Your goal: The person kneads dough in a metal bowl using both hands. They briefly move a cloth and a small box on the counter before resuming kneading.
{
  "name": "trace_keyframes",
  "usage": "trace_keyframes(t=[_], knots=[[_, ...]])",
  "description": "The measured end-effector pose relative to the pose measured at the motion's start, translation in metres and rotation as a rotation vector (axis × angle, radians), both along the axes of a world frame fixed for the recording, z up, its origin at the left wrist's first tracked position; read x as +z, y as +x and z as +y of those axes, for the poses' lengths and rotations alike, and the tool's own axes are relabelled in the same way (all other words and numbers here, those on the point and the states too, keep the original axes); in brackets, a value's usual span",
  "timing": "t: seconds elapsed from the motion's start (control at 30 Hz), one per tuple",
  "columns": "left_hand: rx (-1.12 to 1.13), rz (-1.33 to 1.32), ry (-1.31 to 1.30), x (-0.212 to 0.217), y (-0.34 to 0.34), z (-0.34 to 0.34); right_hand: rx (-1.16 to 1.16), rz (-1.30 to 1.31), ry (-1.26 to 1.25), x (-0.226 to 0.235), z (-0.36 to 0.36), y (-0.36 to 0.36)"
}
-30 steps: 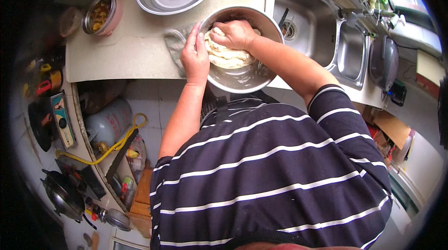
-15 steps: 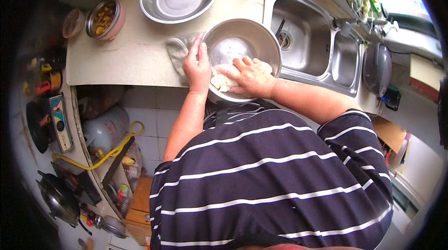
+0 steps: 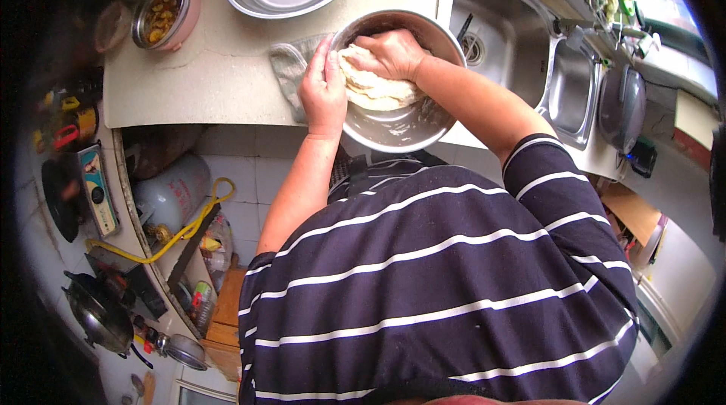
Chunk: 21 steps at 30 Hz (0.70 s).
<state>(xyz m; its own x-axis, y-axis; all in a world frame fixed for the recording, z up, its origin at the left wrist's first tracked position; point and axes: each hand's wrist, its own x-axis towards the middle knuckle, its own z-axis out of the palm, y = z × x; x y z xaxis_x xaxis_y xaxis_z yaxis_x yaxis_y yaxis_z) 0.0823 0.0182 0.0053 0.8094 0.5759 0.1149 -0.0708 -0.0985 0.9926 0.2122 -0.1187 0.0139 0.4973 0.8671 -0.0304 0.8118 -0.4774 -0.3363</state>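
Head view shows the round steel mixing bowl (image 3: 398, 81) overhanging the pale stone counter's (image 3: 219, 72) front edge. Inside it, the right hand (image 3: 388, 53) presses closed into the pale dough lump (image 3: 374, 86); the left hand (image 3: 324, 87) clamps its rim. A hard push may tip it off.

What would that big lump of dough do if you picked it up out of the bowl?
The dough would probably sag and stretch, since it already folds into soft ridges under the right hand. It looks fairly heavy for its size, filling much of the metal bowl. It may be sticky too: smears cling to the bowl's wall, and the left hand steadies the rim.
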Motion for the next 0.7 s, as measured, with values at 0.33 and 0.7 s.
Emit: trace_keyframes(t=[0.33, 0.7], knots=[[0.039, 0.006, -0.033, 0.007, -0.001, 0.000, 0.021, 0.291, -0.185, 0.122, -0.034, -0.081], [0.044, -0.052, -0.019, -0.001, 0.001, -0.003, 0.078, 0.018, -0.393, 0.073, -0.019, -0.094]])
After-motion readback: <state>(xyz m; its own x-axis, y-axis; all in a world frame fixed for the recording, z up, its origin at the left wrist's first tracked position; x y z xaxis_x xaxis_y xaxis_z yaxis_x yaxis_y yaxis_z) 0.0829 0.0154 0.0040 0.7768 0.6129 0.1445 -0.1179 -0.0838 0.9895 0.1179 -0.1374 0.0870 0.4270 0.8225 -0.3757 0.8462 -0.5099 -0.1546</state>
